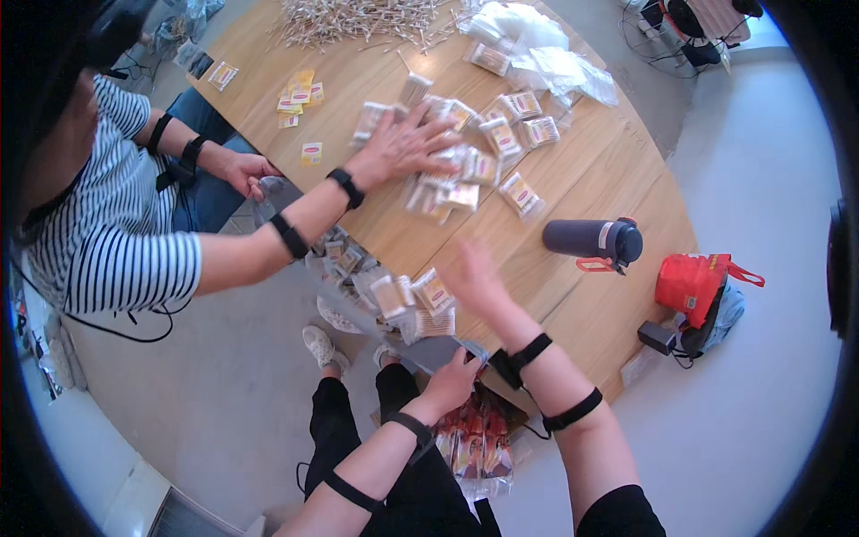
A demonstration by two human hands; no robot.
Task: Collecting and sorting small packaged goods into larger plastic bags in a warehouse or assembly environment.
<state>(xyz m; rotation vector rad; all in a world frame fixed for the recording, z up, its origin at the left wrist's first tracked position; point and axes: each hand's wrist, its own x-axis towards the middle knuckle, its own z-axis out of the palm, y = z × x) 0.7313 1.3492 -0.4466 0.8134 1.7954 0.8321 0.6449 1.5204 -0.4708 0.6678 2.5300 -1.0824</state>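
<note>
My left hand (452,385) is closed on the rim of a large clear plastic bag (358,318) at the table's near edge. Inside and at the mouth of the bag lie several small packets of cotton swabs (429,291). My right hand (474,277) is over the table edge beside those packets, its fingers smeared by motion. A co-worker's hand (407,148) lies spread on a heap of swab packets (479,166) on the table. The co-worker's other hand (246,174) holds the far side of the bag.
Loose cotton swabs (358,22) pile at the table's far end, near empty clear bags (555,63). Yellow cards (300,94) lie on the left. A dark bottle (591,242) lies on its side at right. A red bag (693,286) is beyond the table edge.
</note>
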